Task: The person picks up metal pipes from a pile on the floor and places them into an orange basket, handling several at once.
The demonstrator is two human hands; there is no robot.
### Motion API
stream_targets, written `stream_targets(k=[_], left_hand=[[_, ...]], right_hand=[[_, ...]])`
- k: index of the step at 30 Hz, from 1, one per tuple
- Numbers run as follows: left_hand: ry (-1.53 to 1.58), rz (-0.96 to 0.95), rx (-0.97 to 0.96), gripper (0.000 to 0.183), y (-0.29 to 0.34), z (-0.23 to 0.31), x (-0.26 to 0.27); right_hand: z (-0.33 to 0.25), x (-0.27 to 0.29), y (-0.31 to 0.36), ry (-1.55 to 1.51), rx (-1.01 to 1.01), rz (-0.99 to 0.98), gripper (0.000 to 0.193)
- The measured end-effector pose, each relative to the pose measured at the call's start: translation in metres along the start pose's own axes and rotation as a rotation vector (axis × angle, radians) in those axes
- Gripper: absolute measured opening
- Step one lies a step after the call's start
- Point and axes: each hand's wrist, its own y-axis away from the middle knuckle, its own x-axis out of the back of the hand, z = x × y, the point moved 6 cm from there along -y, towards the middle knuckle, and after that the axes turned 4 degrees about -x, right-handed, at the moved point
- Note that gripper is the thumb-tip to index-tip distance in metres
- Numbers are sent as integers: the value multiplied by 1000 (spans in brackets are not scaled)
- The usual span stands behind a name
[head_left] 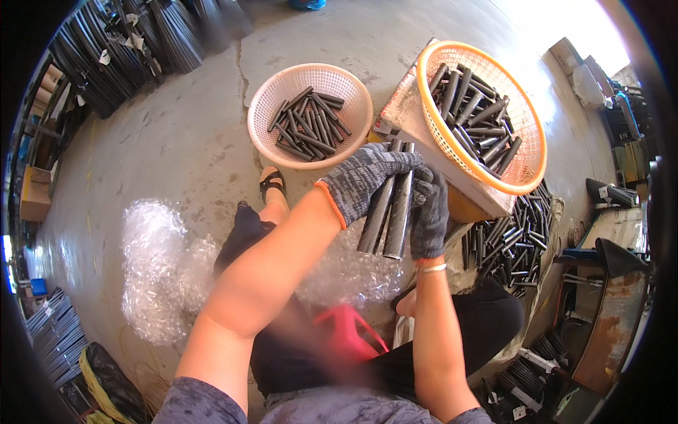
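Observation:
Two or three dark metal tubes (399,215) are held side by side in front of me, slanting down toward my body. Around their upper part wraps my left hand (369,175), in a grey knitted glove with an orange cuff. Close against the same tubes, on their right side, is my right hand (431,215), gloved in dark grey; its fingers are curled and partly hidden behind the left hand. Beyond them a pale pink plastic basket (260,133) holds several loose tubes. An orange-rimmed basket (541,145), full of similar tubes, sits to the right.
The orange-rimmed basket rests on a box (470,187). Many tubes lie in a heap (515,237) on sheeting at the right. Crumpled clear plastic (159,272) covers floor at left. A pink stool (346,331) is beneath me. Bundled dark rods (106,56) stand at far left.

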Motion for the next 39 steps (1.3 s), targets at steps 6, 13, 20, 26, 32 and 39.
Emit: stream_targets(k=[6, 13, 20, 26, 32, 39], left_hand=[[97, 18, -2, 25, -5, 3, 5], [75, -35, 59, 25, -2, 1, -12], [34, -20, 79, 24, 1, 2, -11], [-72, 9, 69, 21, -7, -5, -10], [48, -35, 137, 24, -3, -9, -16], [38, -55, 140, 24, -3, -6, -18]], right_hand=[[15, -26, -23, 80, 23, -468, 26], [251, 111, 96, 1560, -638, -490, 32], [163, 108, 66, 225, -484, 409, 41], [17, -18, -24, -376, -172, -378, 35], [124, 36, 14, 886, 271, -258, 26], [283, 162, 157, 1966, -678, -844, 42]])
